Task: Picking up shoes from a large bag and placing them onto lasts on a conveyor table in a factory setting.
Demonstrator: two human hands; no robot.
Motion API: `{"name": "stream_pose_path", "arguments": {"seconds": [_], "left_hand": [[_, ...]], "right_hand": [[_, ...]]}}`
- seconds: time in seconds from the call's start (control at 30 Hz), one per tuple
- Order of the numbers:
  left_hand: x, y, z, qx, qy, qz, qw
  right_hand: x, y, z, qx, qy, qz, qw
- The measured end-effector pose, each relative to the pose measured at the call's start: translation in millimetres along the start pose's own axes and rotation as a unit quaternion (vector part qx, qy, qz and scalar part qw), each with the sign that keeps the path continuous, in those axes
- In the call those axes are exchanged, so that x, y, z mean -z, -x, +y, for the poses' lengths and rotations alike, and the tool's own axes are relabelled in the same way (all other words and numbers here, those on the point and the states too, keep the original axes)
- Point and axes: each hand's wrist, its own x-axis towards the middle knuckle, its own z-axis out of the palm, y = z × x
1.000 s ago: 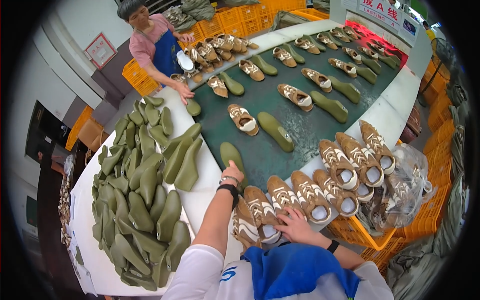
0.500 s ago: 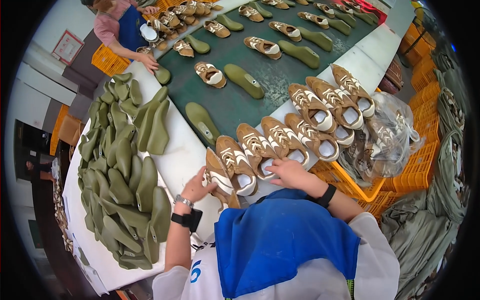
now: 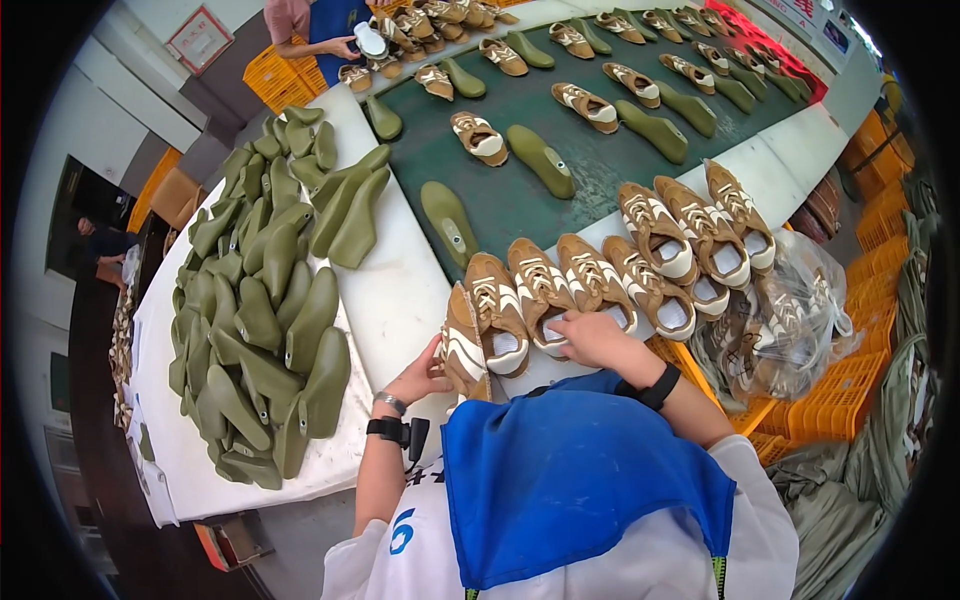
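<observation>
Brown-and-white lace-up sneakers stand in a row along the near edge of the work surface. My left hand (image 3: 420, 377) is at the leftmost sneaker (image 3: 463, 345), which is tipped on its side against its neighbour (image 3: 498, 315). Its fingers curl at that sneaker's outer side, their tips partly hidden. My right hand (image 3: 598, 340) has its fingers closed at the heel opening of another sneaker (image 3: 541, 290) in the row. Just right of it stands one more sneaker (image 3: 597, 278).
Olive-green shoe lasts (image 3: 258, 315) are heaped on the white table at left. A green conveyor belt (image 3: 420, 130) ahead carries more sneakers and lasts. Yellow crates (image 3: 845, 345) and a clear plastic bag (image 3: 790, 330) stand at right. A co-worker's hand (image 3: 342, 47) shows at the far left.
The whole view has shifted. My left hand's fingers have come in against the leftmost sneaker's side. The co-worker's hand has left the shoe last at the belt's left corner.
</observation>
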Motion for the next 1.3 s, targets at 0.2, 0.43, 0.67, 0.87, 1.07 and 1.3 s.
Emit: {"name": "stream_pose_path", "arguments": {"seconds": [0.2, 0.43, 0.67, 0.87, 1.07, 1.3], "left_hand": [[-17.9, 7.7, 42.4, -0.145, -0.293, 0.289, 0.9], [-49.7, 33.3, 133.5, -0.306, -0.483, 0.411, 0.71], [-72.0, 46.6, 154.8, -0.368, -0.465, 0.411, 0.692], [-81.4, 50.7, 165.3, -0.398, -0.457, 0.39, 0.694], [-73.0, 51.9, 159.4, -0.332, -0.485, 0.334, 0.737], [-78.9, 31.8, 163.0, -0.332, -0.491, 0.342, 0.729]], "right_hand": [[19.2, -7.7, -12.6, 0.156, -0.077, 0.089, 0.981], [66.0, -11.2, -76.3, 0.215, -0.343, 0.184, 0.896], [77.2, -12.9, -78.2, 0.164, -0.383, 0.096, 0.904], [72.0, -24.9, -89.5, 0.185, -0.261, 0.296, 0.9], [72.2, -29.7, -90.2, 0.105, -0.376, 0.311, 0.866], [66.7, -31.0, -93.8, 0.17, -0.234, 0.343, 0.894]]}}
